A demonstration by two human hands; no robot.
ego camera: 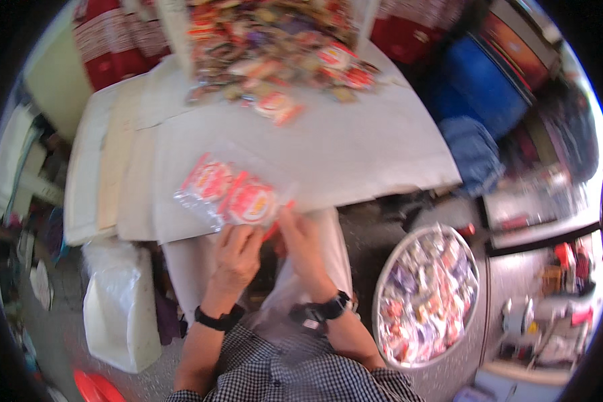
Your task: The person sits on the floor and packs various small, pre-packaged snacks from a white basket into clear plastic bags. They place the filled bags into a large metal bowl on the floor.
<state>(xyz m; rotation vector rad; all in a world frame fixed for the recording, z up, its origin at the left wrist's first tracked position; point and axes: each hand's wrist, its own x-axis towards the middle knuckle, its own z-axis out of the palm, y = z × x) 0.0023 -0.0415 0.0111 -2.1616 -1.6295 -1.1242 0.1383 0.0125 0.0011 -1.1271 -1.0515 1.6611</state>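
A clear plastic bag (221, 198) lies tilted over the front edge of a white-covered table (306, 156). Inside it are round packets with red and white print, one packet (208, 179) at the far end and another packet (254, 201) closer to me. My left hand (237, 259) pinches the bag's near edge with bent fingers. At the bag's right end, my right hand (300, 238) grips the plastic beside a bit of red wrapper. Motion blur hides the exact finger contact. Both wrists wear black bands.
A heap of small wrapped packets (276, 55) spills from an open-fronted container at the table's back. To the right stands a round tray (377, 301) full of bagged packets. A cut white plastic container (115, 321) is at left; a blue barrel (482, 85) stands behind right.
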